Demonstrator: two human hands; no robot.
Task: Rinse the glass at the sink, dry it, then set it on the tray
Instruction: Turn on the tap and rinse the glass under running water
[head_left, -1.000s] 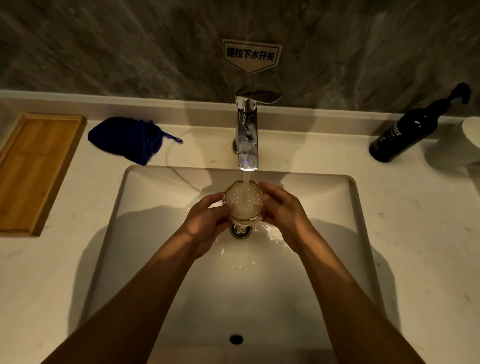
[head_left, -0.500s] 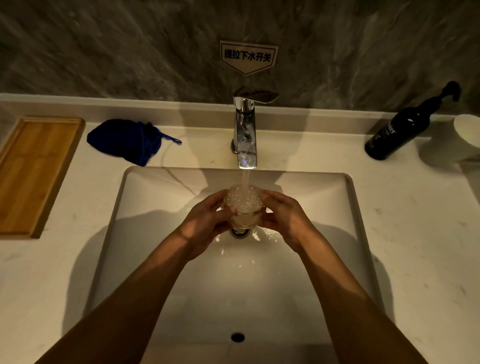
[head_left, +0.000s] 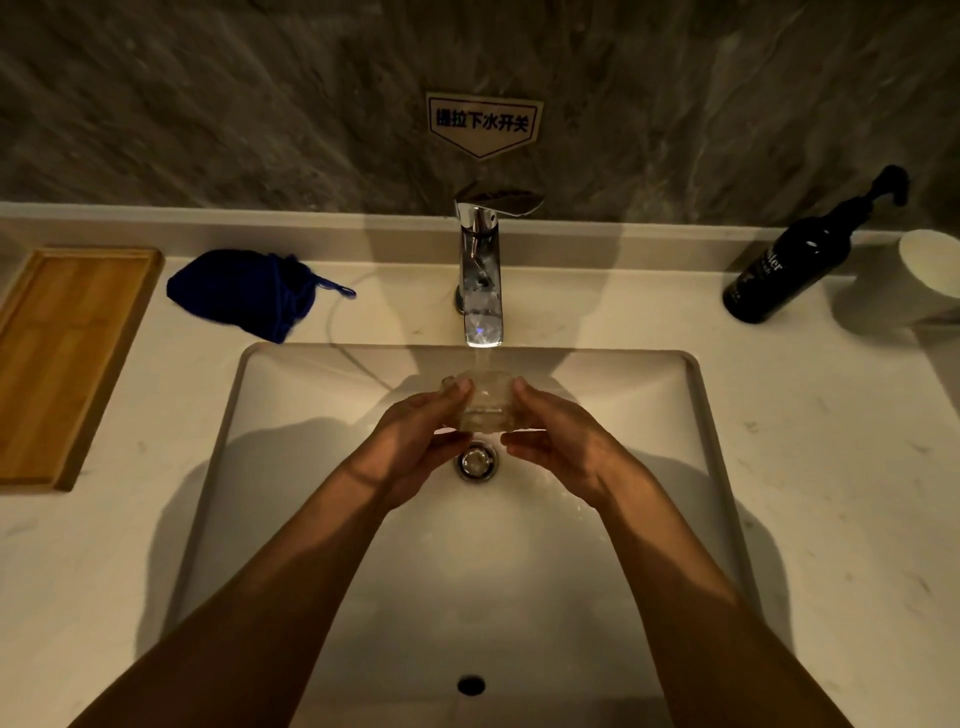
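A clear textured glass (head_left: 485, 402) is held over the white sink (head_left: 291, 431), tipped away from me under the running stream from the chrome faucet (head_left: 480, 270). My left hand (head_left: 415, 441) grips its left side and my right hand (head_left: 558, 441) grips its right side, fingertips near the rim. The drain (head_left: 475, 462) shows just below the glass. A wooden tray (head_left: 62, 358) lies on the counter at the far left. A dark blue cloth (head_left: 244, 291) sits bunched between the tray and the faucet.
A black pump bottle (head_left: 795, 260) and a white cup (head_left: 930, 270) stand at the back right of the pale counter (head_left: 831, 441). A grey stone wall with a small sign (head_left: 483, 122) rises behind the faucet.
The glass has tilted from mouth-up to tipped away from me, and both hands have shifted slightly upward toward the faucet. Water keeps running.
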